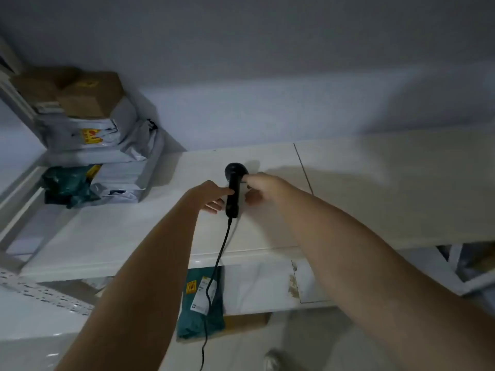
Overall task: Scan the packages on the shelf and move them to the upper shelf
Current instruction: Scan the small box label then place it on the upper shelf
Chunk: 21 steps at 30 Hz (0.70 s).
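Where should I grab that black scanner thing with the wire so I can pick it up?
Probably grab the black corded handheld scanner round its long straight handle, coming down from above. It lies flat on the white upper shelf, so the handle's sides are free; the round head is wider.

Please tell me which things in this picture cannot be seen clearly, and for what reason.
- Head view: label text on the teal package on the lower shelf is too small and blurred; the scanner's cable crosses it.
- Fingers of the right hand are partly hidden behind the scanner and blurred; its grip is unclear.
- The stacked packages at left are dim; their labels are unreadable.
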Each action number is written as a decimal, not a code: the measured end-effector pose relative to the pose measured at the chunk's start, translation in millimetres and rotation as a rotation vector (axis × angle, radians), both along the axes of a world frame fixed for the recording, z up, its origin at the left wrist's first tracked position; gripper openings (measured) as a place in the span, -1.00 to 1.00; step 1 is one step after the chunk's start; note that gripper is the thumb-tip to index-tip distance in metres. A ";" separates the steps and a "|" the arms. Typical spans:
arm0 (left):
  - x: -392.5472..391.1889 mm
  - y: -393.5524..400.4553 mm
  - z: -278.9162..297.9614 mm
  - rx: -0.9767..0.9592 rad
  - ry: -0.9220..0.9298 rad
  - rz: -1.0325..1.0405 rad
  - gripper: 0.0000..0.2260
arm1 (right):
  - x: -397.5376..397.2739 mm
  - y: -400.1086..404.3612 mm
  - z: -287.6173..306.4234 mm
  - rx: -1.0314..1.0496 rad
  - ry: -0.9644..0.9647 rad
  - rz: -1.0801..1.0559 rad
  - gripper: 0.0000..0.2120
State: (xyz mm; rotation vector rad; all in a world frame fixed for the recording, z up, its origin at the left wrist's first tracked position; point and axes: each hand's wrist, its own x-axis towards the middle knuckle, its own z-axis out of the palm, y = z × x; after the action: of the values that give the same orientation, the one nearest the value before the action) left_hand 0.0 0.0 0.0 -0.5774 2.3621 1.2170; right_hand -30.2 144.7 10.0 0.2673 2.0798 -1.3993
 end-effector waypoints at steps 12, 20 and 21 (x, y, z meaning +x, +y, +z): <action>-23.5 -4.2 -2.5 0.240 0.041 -0.026 -0.70 | -22.0 -36.7 -9.4 -0.045 0.001 0.060 -0.64; -29.8 -41.3 40.5 0.305 0.260 -0.036 -0.71 | -31.5 -77.0 21.0 -0.370 -0.012 0.000 -0.75; -30.8 -47.4 48.0 0.310 0.290 -0.038 -0.72 | -34.1 -83.5 28.5 -0.426 -0.011 -0.008 -0.81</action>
State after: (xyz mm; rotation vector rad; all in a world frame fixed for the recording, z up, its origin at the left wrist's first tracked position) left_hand -30.8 -47.4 48.0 -0.2676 2.3251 1.7038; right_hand -64.3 61.2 38.5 0.1054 1.7176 -1.7943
